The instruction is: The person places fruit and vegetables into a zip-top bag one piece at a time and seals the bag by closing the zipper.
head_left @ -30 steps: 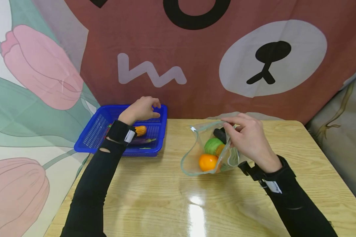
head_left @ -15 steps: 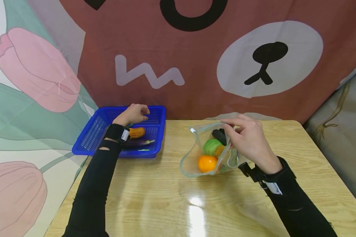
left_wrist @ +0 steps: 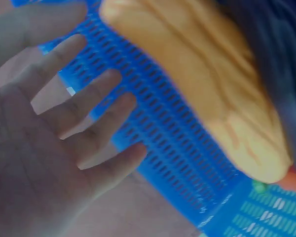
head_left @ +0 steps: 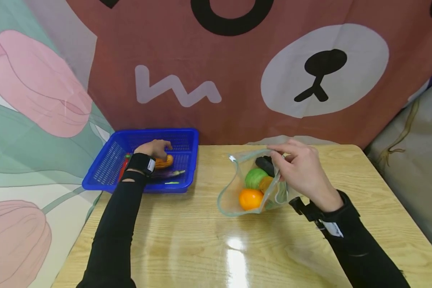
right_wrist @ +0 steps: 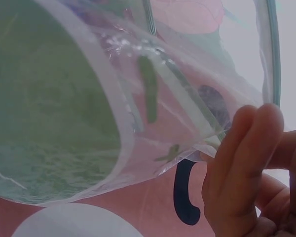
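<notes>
My left hand (head_left: 157,148) is down inside a blue mesh basket (head_left: 106,168), right over an orange squash-like vegetable (head_left: 165,161). In the left wrist view its fingers (left_wrist: 98,123) are spread and straight beside that vegetable (left_wrist: 212,89), holding nothing. A purple eggplant (head_left: 167,174) lies in the basket too. My right hand (head_left: 278,158) pinches the rim of a clear zip bag (head_left: 234,192) and holds its mouth open toward the left. Inside are an orange fruit (head_left: 250,199), a green fruit (head_left: 256,178) and a dark item (head_left: 264,164). The right wrist view shows the bag film (right_wrist: 89,123) up close.
The basket stands at the table's back left corner, partly over the edge. A red item (head_left: 123,170) lies by my left wrist. The wooden table (head_left: 209,248) shines in front. A printed cloth (head_left: 237,80) hangs close behind.
My left hand has dropped from above the basket's rim down into it, onto the orange vegetable. The right hand and the bag have stayed in place.
</notes>
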`<state>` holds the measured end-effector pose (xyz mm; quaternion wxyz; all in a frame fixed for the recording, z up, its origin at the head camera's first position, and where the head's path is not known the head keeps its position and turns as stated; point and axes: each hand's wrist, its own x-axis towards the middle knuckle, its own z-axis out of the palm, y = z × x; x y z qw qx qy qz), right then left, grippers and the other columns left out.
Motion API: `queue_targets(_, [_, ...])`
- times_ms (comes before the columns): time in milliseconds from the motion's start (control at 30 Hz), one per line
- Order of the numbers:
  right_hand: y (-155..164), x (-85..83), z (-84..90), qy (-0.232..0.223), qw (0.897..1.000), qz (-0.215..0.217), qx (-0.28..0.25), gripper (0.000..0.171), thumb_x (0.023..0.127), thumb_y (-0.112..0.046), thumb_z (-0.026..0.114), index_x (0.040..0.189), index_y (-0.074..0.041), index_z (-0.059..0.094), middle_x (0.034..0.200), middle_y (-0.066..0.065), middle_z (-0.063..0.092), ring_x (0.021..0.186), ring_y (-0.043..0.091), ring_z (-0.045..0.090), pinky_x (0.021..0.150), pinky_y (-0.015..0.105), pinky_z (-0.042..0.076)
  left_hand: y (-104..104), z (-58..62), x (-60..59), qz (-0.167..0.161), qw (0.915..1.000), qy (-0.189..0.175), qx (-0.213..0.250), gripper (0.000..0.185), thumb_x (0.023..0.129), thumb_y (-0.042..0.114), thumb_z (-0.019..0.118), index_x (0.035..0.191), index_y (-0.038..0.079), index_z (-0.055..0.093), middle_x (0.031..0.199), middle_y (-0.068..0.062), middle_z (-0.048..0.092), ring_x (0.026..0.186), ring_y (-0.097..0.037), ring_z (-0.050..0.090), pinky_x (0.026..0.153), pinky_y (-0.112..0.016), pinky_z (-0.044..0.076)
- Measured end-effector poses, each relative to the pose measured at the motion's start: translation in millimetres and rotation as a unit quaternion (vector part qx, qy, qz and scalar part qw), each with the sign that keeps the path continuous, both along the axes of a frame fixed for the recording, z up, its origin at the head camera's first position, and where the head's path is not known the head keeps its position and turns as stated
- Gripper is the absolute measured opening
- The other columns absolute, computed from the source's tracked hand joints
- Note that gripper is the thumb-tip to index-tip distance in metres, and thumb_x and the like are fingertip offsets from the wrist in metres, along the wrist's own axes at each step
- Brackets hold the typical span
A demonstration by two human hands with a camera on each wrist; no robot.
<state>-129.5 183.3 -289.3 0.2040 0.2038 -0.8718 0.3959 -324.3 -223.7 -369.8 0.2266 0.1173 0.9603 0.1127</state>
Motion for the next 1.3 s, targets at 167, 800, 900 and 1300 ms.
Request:
queue_targets(167, [0,-0.8,0.8,-0.002,1.0,-0.002,0.003,0.021,0.093,-0.011,0.059,0.109,-0.006,0.071,0.084,0.002,0.055,0.039,0.012,0.054,0.038,0.023,0.043,-7,-12.4,-0.6,0.03,0.9988,-0.039,-0.001,0.058,0.081,0.007,0.064,0.136,0.008,0.046,0.131,-0.021,0.044,0.098,-0.032,0.044,0.075,-0.041,0.041])
queue_targets(800, [-1,0.8,2.5,-0.012,1.0,-0.001,0.001,0.022,0.093,-0.011,0.058,0.11,-0.005,0.071,0.086,0.003,0.056,0.038,0.012,0.053,0.038,0.024,0.044,-21,-38.1,-7.4,0.057,0.9963,-0.055,-0.033,0.08,0.073,0.005,0.066,0.145,0.004,0.033,0.14,-0.022,0.041,0.111,-0.033,0.041,0.086,-0.043,0.039])
queue_targets(900, [-1,0.3,1.3,-0.014,1.0,0.0,0.001,0.021,0.093,-0.011,0.058,0.109,-0.005,0.071,0.086,0.003,0.056,0.038,0.013,0.053,0.038,0.024,0.044,-19,-35.3,-2.3,0.045,0.9976,-0.038,-0.038,0.076,0.075,0.006,0.065,0.144,0.005,0.035,0.137,-0.022,0.043,0.11,-0.033,0.043,0.088,-0.045,0.039])
queue_targets(1300, [-4,-2.9,0.2,-0.005,1.0,0.001,0.006,0.02,0.092,-0.011,0.059,0.108,-0.006,0.071,0.083,0.001,0.055,0.038,0.011,0.054,0.037,0.023,0.043,-9,-3.7,6.3,-0.013,0.9874,0.136,0.081,0.049,0.088,0.015,0.065,0.129,0.004,0.042,0.101,-0.018,0.058,0.085,-0.032,0.056,0.073,-0.044,0.045])
